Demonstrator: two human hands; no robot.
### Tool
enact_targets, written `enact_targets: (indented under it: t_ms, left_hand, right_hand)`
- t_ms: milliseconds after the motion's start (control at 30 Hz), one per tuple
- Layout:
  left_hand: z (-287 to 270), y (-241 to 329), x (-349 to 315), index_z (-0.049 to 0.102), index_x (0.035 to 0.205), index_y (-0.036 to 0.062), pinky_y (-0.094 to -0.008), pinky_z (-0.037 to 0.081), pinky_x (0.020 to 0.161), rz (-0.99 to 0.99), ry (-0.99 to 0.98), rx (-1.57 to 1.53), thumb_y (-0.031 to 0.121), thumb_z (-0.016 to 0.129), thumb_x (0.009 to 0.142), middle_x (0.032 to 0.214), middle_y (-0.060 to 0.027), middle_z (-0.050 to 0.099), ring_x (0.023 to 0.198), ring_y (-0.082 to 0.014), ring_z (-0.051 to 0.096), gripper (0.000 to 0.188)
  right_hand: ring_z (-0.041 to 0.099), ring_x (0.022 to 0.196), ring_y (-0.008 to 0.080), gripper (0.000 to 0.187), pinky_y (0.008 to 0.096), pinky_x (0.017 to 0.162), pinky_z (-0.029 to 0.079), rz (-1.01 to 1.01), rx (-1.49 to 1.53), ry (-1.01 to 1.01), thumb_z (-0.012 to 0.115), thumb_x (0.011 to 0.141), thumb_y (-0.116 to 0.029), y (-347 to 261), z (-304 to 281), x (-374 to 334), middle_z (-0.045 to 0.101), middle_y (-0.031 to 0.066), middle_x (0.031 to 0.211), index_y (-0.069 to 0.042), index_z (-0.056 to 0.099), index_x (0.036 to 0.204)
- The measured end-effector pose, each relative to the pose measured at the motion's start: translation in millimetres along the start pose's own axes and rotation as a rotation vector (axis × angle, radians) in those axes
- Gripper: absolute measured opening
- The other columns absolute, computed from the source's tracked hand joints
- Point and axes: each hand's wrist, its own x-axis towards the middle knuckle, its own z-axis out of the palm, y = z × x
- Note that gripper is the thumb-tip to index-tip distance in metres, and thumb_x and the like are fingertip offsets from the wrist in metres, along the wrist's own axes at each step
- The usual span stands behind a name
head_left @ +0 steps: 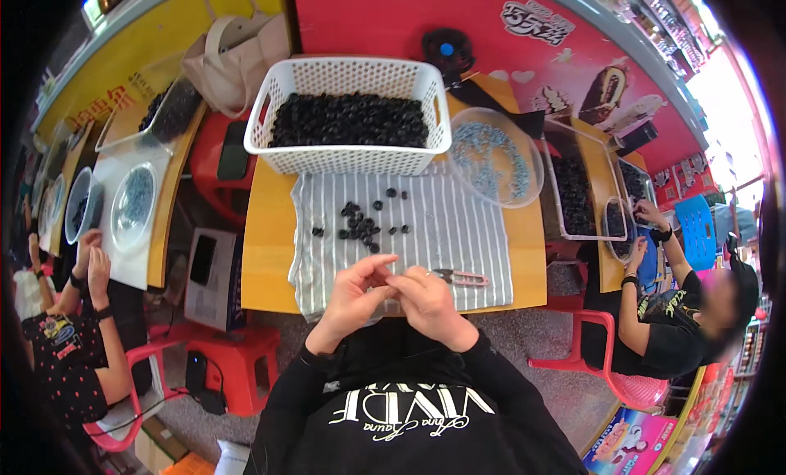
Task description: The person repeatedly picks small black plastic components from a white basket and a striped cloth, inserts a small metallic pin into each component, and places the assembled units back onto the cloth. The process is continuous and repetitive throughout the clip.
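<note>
My left hand (353, 302) and my right hand (429, 306) meet over the near edge of a grey-and-white striped cloth (475, 242). Both are closed in a pinch, fingertips together; whatever sits between them is too small or hidden to name. Just beyond them lies a loose pile of small black round parts (359, 226). Pink-handled thread snips (463, 277) rest on the cloth by my right hand. A white perforated basket (348, 158) full of the same black parts stands at the far side. To its right is a clear round tub (524, 198) holding small light-blue pieces.
The yellow table (266, 254) carries all this. Behind the basket stands a small black fan (448, 51). Other people sit at tables left and right, handling similar parts. A red stool (237, 369) is at the left, and a pink chair (594, 336) at the right.
</note>
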Motion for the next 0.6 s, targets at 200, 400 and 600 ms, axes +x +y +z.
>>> enact_targets:
  t_ms: [200, 400, 600]
  left_hand:
    - [-4, -12, 5, 0.066, 0.121, 0.0017, -0.0231, 0.05, 0.07, 0.109, 0.052, 0.374, -0.015, 0.058, 0.079, 0.093, -0.0045, 0.063, 0.081, -0.0095, 0.062, 0.047]
    - [-1, 14, 0, 0.067, 0.118, 0.0022, -0.0318, 0.049, 0.081, 0.182, 0.019, 0.555, -0.003, 0.069, 0.076, 0.108, -0.0093, 0.062, 0.095, -0.0182, 0.062, 0.043]
    - [53, 32, 4, 0.069, 0.11, 0.005, -0.0474, 0.042, 0.095, 0.58, -0.074, 0.984, 0.018, 0.075, 0.071, 0.123, -0.0123, 0.062, 0.109, -0.0381, 0.056, 0.041]
  right_hand:
    - [0.057, 0.076, 0.0314, 0.025, 0.0413, 0.064, 0.048, -0.054, -0.301, 0.011, 0.065, 0.074, -0.001, 9, 17, -7, 0.054, 0.0121, 0.084, 0.0, 0.066, 0.099]
    - [0.059, 0.083, 0.0327, 0.023, 0.0423, 0.067, 0.048, -0.054, -0.254, 0.05, 0.067, 0.073, -0.003, 10, 18, -19, 0.054, 0.0132, 0.088, 0.0, 0.064, 0.095]
    - [0.058, 0.086, 0.0345, 0.018, 0.0422, 0.069, 0.049, -0.073, -0.12, -0.036, 0.067, 0.076, -0.003, 17, 24, -27, 0.055, 0.0137, 0.091, -0.003, 0.061, 0.093]
